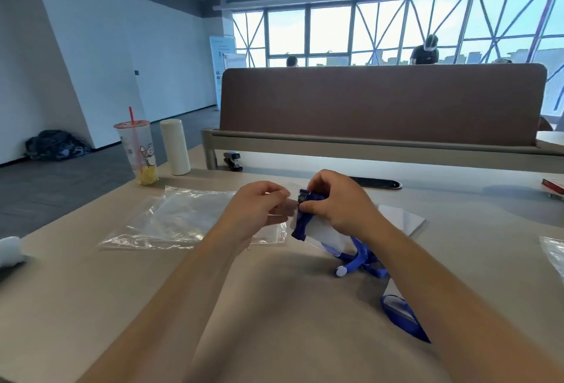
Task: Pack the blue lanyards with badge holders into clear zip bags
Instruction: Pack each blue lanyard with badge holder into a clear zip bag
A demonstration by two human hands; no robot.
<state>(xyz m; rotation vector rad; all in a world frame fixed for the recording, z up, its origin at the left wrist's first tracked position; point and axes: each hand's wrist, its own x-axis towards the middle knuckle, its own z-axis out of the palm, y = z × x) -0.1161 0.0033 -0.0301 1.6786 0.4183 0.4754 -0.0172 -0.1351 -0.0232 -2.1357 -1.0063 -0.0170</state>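
Blue woven lanyard strap (pixel 300 225) w/ its metal clip (pixel 302 196) is pinched in the right hand (pixel 335 202), thumb & forefinger closed on the clip end, just above the beige tabletop (pixel 274 306). The clear plastic badge holder w/ white insert (pixel 323 234) hangs under that hand, partly resting on the table; rest of the strap trails down-right beneath the forearm in a loose tangle (pixel 363 260). Left hand (pixel 259 211) is closed in a pinch on something thin & clear next to the clip, prob the top edge of the holder or the bag mouth; can't tell which. The clear zip bag w/ a red mark at its mouth (pixel 183 224) lies flat to the left, partly under the left hand, mouth toward the hands, and nothing blue shows inside it yet. Risks, as I judge them: clip may slip off or miss the holder slot since both grips are fingertip-only on small parts; bag looks flat & shut, so pushing the holder in w/o spreading the mouth would crumple the film or shove the bag away. Trailing strap could snag under the right arm or drag the second blue lanyard loop (pixel 403 318) near the table edge, so part stays outside & the zip won't close. The plastic drink cup w/ red straw (pixel 139 153) sits well apart at the far left, low risk.
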